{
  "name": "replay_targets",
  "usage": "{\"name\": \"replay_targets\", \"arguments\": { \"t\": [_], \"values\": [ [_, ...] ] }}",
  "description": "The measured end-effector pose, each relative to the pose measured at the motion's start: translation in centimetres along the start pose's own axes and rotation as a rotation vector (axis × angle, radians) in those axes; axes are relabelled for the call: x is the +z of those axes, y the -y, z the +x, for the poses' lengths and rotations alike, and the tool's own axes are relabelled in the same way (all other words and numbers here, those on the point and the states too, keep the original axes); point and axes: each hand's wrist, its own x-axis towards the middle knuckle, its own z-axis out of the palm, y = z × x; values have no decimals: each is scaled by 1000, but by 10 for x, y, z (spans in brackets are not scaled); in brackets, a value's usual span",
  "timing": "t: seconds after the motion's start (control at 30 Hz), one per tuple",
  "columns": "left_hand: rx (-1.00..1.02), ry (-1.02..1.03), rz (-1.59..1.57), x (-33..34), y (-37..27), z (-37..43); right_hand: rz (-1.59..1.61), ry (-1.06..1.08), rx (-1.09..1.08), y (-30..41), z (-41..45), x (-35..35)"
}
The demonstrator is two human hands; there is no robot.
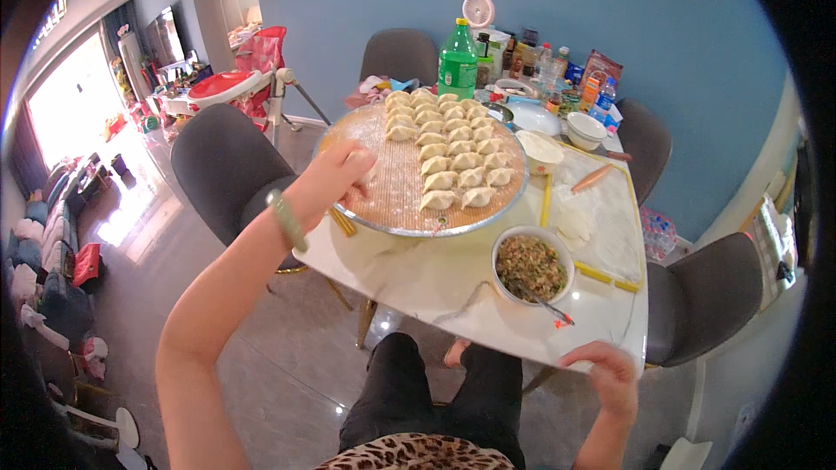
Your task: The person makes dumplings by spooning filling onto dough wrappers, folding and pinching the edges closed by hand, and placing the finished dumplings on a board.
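Note:
My left hand [339, 176], with a green bangle on the wrist, is over the left part of a round, flour-dusted board [398, 189]. Its fingers close on a pale dumpling [363, 162], mostly hidden by the hand. Rows of pleated dumplings [457, 150] cover the board's middle and right. My right hand [607, 369], a little blurred, hovers at the table's front edge with loosely bent fingers and nothing visible in them. Before it stands a white bowl of chopped filling [532, 264] with a spoon [552, 309] leaning in it.
Right of the board lie a floured mat [614, 228] with yellow edges, dough wrappers [575, 228] and a wooden rolling pin [592, 178]. A bowl of flour [539, 147], a white bowl [586, 130] and a green bottle [458, 65] stand farther back. Grey chairs [219, 163] surround the marble-look table [418, 281].

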Motion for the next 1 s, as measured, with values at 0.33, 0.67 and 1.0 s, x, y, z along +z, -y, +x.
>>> {"name": "replay_targets", "arguments": {
  "t": [0.33,0.67,1.0],
  "values": [
    [-17,-103,146,25,30,113,257,-593,218,-100,32,-32],
    [244,-161,578,25,44,133,276,-520,239,-111,31,-33],
    [227,-286,770,20,46,114,264,-492,169,-122,27,-32]
  ]
}}
